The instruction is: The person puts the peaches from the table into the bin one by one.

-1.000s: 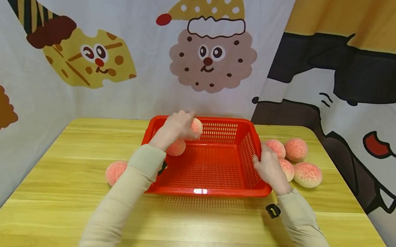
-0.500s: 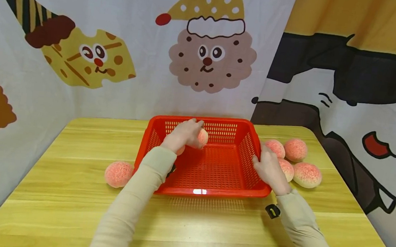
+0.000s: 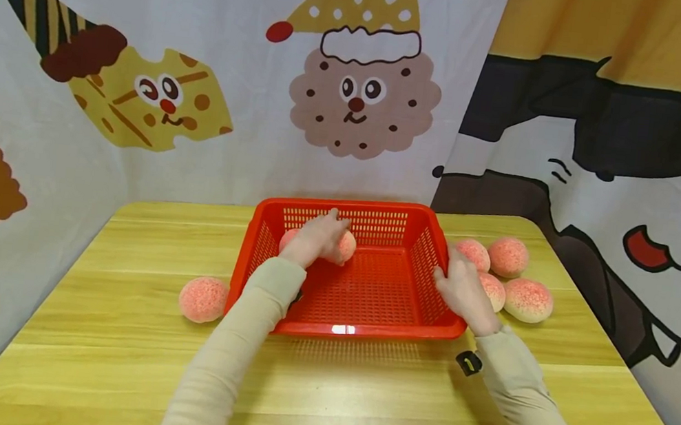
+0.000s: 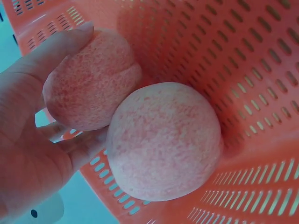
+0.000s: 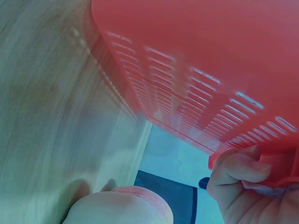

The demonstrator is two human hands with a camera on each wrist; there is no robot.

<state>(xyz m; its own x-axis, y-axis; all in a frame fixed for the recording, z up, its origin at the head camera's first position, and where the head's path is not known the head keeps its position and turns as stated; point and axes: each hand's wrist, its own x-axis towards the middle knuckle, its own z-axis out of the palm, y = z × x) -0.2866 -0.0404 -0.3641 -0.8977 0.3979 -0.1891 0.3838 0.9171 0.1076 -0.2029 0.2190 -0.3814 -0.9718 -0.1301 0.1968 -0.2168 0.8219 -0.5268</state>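
Inside the red plastic basket (image 3: 359, 329), my left hand (image 3: 316, 239) holds a pink, speckled peach (image 3: 346, 246). In the left wrist view the thumb lies along the top of this peach (image 4: 91, 81) and the fingers reach behind and beneath it. A second peach (image 4: 163, 142) sits right against it in the basket; in the head view that peach (image 3: 288, 237) is mostly covered by the hand. My right hand (image 3: 466, 291) grips the basket's right rim, thumb on the inner side. The right wrist view shows its curled fingers (image 5: 243, 168) at the rim.
Several peaches (image 3: 508, 257) cluster on the wooden table (image 3: 345, 407) just right of the basket, partly behind my right hand. One more peach (image 3: 203, 299) lies close to the basket's left side. A cartoon-printed curtain (image 3: 246, 161) hangs behind the table.
My left hand has moved right and down into the basket with the peach, and its forearm no longer overlaps the peach on the left. The right hand keeps its place on the rim.
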